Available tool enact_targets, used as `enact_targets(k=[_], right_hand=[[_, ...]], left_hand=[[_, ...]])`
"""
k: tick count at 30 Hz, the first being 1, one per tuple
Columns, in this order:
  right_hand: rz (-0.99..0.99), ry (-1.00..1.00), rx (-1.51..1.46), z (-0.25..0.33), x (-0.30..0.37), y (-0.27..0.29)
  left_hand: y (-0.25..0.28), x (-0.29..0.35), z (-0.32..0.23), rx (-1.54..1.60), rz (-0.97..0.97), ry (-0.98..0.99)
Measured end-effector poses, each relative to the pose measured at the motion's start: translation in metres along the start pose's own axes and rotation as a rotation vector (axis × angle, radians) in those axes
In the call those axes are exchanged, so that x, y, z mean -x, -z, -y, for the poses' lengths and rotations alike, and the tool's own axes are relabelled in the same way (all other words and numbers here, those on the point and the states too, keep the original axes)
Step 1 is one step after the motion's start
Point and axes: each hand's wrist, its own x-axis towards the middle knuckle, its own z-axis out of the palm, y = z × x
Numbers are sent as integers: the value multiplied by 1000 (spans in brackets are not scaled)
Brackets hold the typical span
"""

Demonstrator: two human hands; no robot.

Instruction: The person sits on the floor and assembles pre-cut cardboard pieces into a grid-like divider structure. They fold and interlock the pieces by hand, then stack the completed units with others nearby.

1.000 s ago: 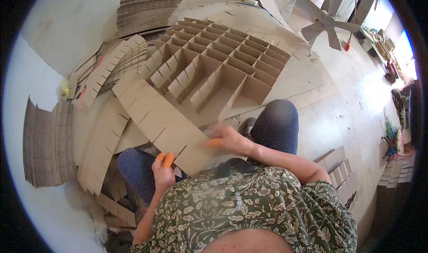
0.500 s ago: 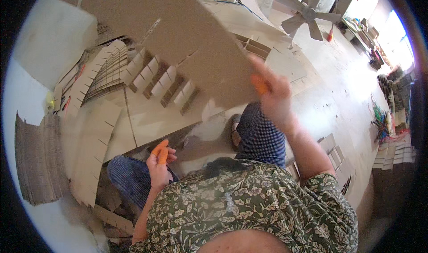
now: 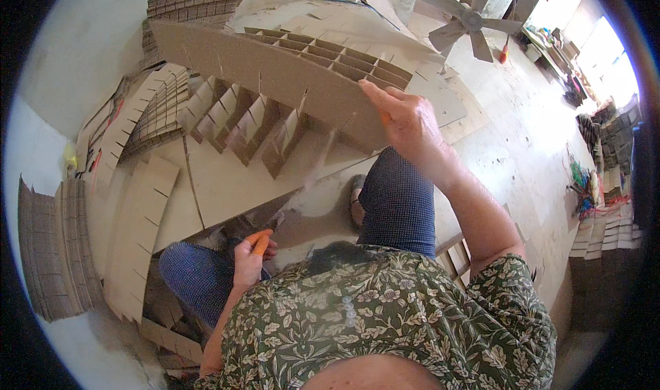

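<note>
The right hand (image 3: 405, 118) grasped a long slotted cardboard strip (image 3: 268, 67) near its right end, with the index finger laid along the upper edge and an orange finger cover showing underneath. The strip stood tilted on edge across the near part of a cardboard divider grid (image 3: 375, 67), whose cells showed behind it while slotted partition ends (image 3: 237, 118) jutted out in front; whether its slots had engaged them could not be told. The left hand (image 3: 247, 261), wearing orange finger covers (image 3: 261, 244), was near the left knee (image 3: 196, 276), fingers loosely curled in a released grip, well apart from the strip. Below the grid lay a flat cardboard sheet (image 3: 223, 183). To the left were a pale slotted strip (image 3: 144, 235), a collapsed lattice bundle (image 3: 161, 111) and, against the wall, a brown stack of slotted pieces (image 3: 48, 249). Another stack (image 3: 199, 3) rose behind the strip's far end, and a bladed fan (image 3: 473, 22) stood at the upper right.
</note>
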Motion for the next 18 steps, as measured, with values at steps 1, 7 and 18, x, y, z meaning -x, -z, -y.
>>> enact_targets(k=[1, 7, 18], right_hand=[[19, 7, 13, 0, -2, -1], [-15, 65, 27, 10, -20, 1], [108, -14, 90, 5, -7, -16]], left_hand=[[0, -1, 0, -3, 9, -4], [-1, -3, 0, -27, 46, 38], [0, -5, 4, -74, 82, 44]])
